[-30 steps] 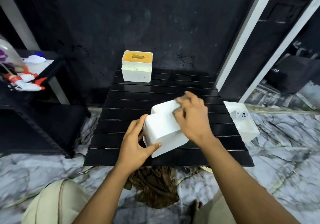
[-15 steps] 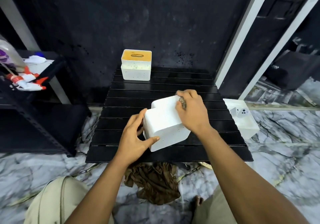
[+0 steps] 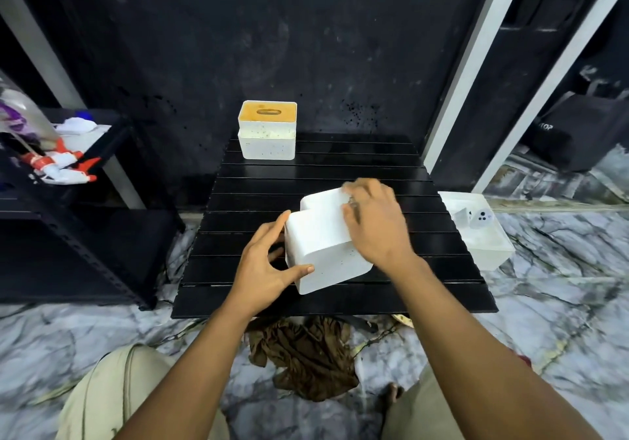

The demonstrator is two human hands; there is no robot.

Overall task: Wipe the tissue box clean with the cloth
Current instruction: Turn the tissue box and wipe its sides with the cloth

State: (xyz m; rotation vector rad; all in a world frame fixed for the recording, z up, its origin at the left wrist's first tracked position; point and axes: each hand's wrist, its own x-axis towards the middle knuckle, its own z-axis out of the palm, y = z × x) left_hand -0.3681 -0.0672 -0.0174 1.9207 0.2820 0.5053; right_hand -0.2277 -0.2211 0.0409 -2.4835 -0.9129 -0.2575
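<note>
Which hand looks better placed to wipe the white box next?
The right hand: it lies atop the box, seemingly pressing a cloth. The left hand grips the box's end, steadying it.

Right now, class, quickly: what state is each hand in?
Left hand: grips the left end of the tissue box.
Right hand: on top of the box, blurred; cannot tell whether it holds anything.

"Anything different about the right hand (image 3: 374, 228)?"
"Its fingers (image 3: 354, 191) now reach a little further left across the top of the tissue box (image 3: 323, 245), and they blur."
"And the small dark bit (image 3: 353, 204) between them?"
"Less of it shows than half a second ago."
</note>
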